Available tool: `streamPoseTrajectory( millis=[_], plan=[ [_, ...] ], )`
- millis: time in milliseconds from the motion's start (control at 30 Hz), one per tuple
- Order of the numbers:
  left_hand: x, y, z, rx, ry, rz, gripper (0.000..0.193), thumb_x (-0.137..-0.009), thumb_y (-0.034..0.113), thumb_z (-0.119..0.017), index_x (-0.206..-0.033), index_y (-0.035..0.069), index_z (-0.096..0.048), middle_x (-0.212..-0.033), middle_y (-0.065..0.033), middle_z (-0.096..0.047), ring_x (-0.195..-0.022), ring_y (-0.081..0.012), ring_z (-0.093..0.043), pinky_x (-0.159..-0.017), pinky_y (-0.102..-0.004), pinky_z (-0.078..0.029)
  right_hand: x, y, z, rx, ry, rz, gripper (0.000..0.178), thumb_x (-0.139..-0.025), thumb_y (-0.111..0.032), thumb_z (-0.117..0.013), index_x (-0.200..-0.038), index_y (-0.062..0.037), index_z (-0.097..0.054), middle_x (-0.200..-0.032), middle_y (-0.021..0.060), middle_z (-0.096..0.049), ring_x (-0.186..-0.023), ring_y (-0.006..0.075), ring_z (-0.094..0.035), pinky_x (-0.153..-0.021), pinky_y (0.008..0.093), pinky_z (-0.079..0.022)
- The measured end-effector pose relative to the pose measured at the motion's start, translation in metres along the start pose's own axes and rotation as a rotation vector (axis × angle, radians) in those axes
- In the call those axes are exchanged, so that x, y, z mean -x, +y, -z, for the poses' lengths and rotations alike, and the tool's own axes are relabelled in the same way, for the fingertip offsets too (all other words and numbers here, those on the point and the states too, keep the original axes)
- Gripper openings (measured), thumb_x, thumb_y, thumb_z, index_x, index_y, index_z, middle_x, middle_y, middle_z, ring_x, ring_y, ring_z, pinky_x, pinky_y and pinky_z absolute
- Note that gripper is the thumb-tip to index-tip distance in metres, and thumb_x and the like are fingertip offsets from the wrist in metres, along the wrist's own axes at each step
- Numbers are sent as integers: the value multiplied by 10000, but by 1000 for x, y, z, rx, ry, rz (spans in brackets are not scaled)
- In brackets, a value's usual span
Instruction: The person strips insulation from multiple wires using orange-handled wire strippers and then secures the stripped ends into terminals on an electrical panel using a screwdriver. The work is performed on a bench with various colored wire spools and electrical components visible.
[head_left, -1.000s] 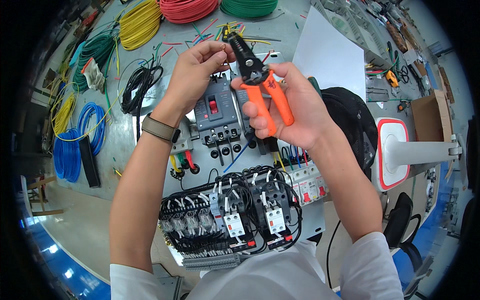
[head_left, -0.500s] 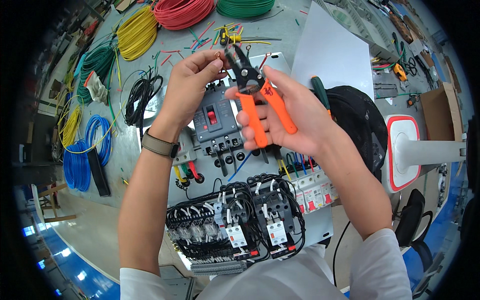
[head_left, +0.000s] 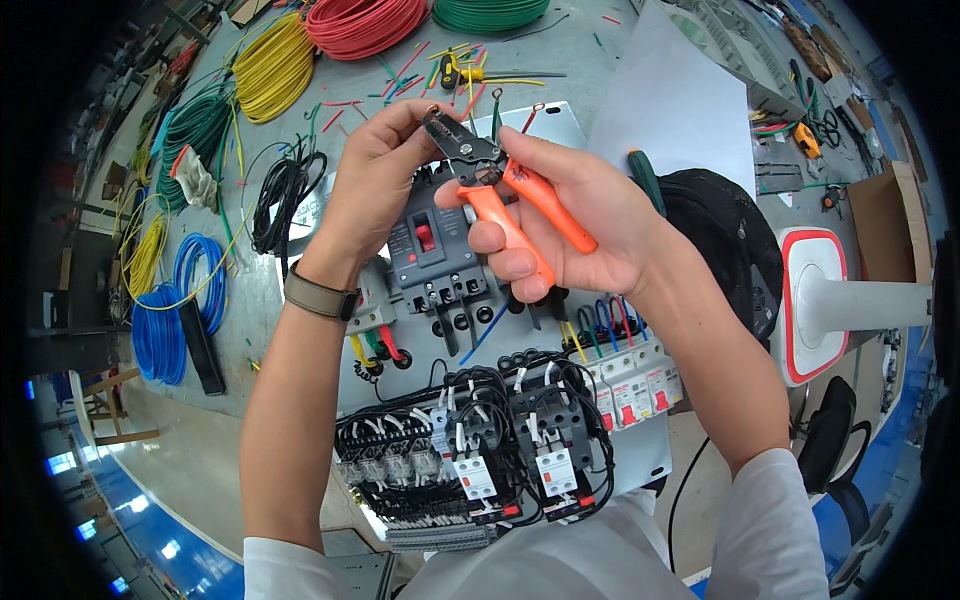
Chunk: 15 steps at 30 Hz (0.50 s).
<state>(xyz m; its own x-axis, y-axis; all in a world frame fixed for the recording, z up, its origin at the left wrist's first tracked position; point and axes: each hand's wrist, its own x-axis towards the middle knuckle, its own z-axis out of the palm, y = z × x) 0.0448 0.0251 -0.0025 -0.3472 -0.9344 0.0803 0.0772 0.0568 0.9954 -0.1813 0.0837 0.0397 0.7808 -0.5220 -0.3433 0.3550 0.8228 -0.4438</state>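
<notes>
Wire strippers (head_left: 468, 150) with orange handles and dark jaws lie in my right hand (head_left: 600, 205), its fingers wrapped round the handles. Their jaw tips reach the fingertips of my left hand (head_left: 375, 170). There my left thumb and fingers pinch a wire with a bare copper end (head_left: 433, 110), mostly hidden by the fingers and jaws. Below the hands, a grey moulded-case circuit breaker (head_left: 415, 245) with a red toggle sits on a metal mounting plate (head_left: 560, 122). Two short wires, one green (head_left: 496, 112) and one red (head_left: 532, 118), rise beyond the strippers with looped copper ends.
Nearer me, the plate carries black-wired contactors (head_left: 553, 468), relays (head_left: 390, 462) and small breakers (head_left: 628, 400). Coils of yellow (head_left: 272, 68), red (head_left: 365, 22) and blue wire (head_left: 157, 340) lie left and far. A black bag (head_left: 720, 250) and green-handled tool (head_left: 646, 183) are at right.
The strippers have tilted left, their jaw tips coming to the wire end in my left fingers. My left hand has hardly moved.
</notes>
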Motion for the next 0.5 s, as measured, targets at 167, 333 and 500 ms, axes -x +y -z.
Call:
streamPoseTrajectory(
  millis=[167,333,500],
  plan=[
    [0,0,-1,12,6,0,205,-1090,161,-622,-1232,32,-696,-1116,-18,-740,-1024,-119,-694,-956,-288,-557,-3,0,7,-79,-83,-7,680,-1123,-603,-332,-1356,-7,-562,-891,88,-639,-668,174,-569,-558,330,-467],
    [0,1,-2,17,0,-11,196,-1094,149,-615,-1218,23,-699,-1085,-8,-733,-1001,-122,-697,-950,-294,-562,-2,1,4,-74,-61,-3,721,-1120,-620,-335,-1457,-7,-511,-911,73,-615,-646,161,-545,-534,310,-449],
    [-1,0,0,14,-23,-11,187,-1084,154,-626,-1223,53,-699,-1099,7,-731,-1018,-85,-678,-934,-258,-544,-3,1,7,-110,-98,-11,673,-1119,-602,-344,-1358,-11,-563,-884,75,-626,-645,156,-533,-531,312,-440]
  ],
)
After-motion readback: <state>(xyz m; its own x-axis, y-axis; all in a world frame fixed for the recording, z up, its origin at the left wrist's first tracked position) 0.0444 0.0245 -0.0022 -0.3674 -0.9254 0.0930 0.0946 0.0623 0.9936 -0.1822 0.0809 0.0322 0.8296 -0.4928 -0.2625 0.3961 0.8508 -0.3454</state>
